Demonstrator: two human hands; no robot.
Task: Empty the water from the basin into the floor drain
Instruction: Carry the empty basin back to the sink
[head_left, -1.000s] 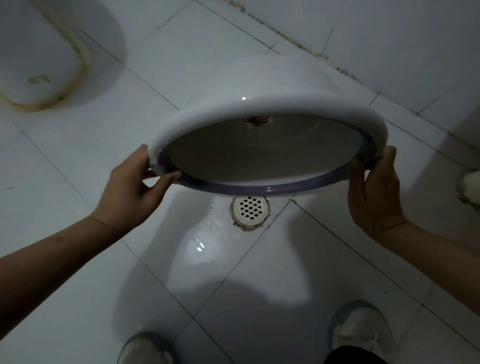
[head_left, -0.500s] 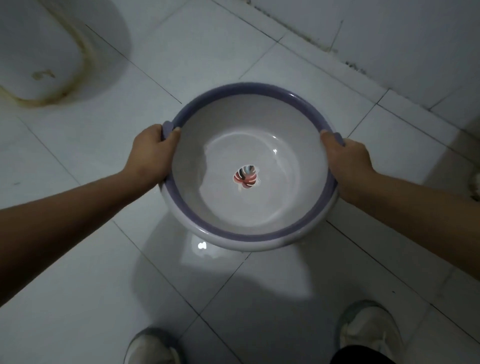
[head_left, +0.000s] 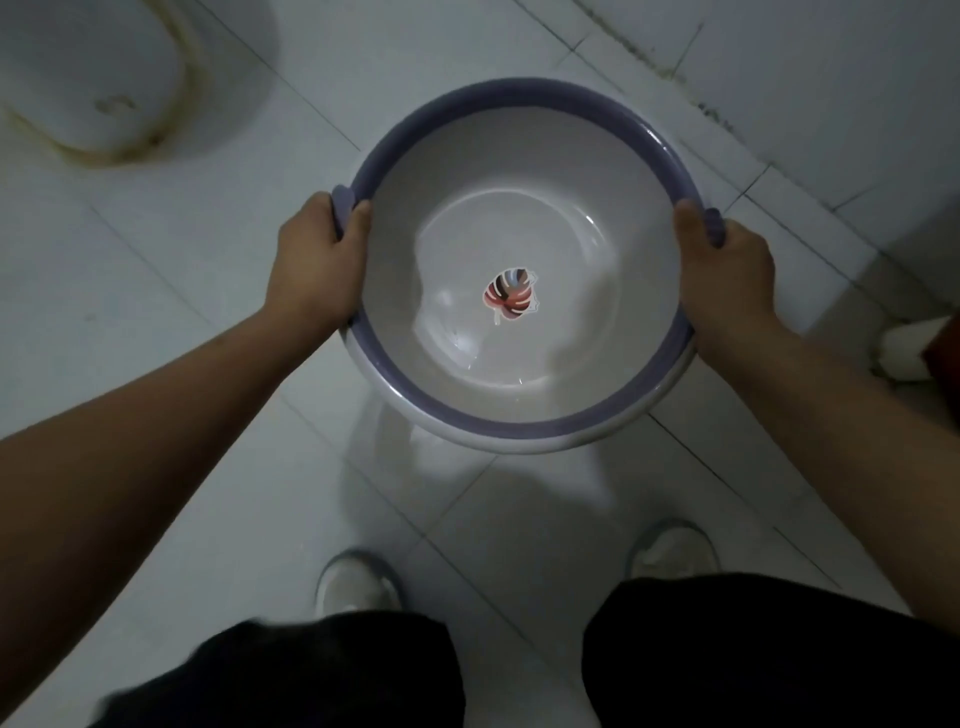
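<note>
The round white basin (head_left: 519, 156) with a purple rim is held level, mouth up, above the tiled floor. A red leaf sticker (head_left: 510, 296) marks its bottom, with a thin film of water around it. My left hand (head_left: 317, 260) grips the left rim by its small purple handle. My right hand (head_left: 727, 275) grips the right rim the same way. The floor drain is hidden beneath the basin. A wet shiny patch (head_left: 431, 467) shows on the tiles below it.
A stained white squat toilet pan (head_left: 93, 88) sits in the floor at the upper left. The tiled wall base (head_left: 779, 104) runs along the upper right. My two shoes (head_left: 358, 582) stand at the bottom. A white object (head_left: 904, 348) lies at the right edge.
One second ago the basin was tipped away with its mouth down over the visible drain. It has been turned back upright and raised, and now covers the drain.
</note>
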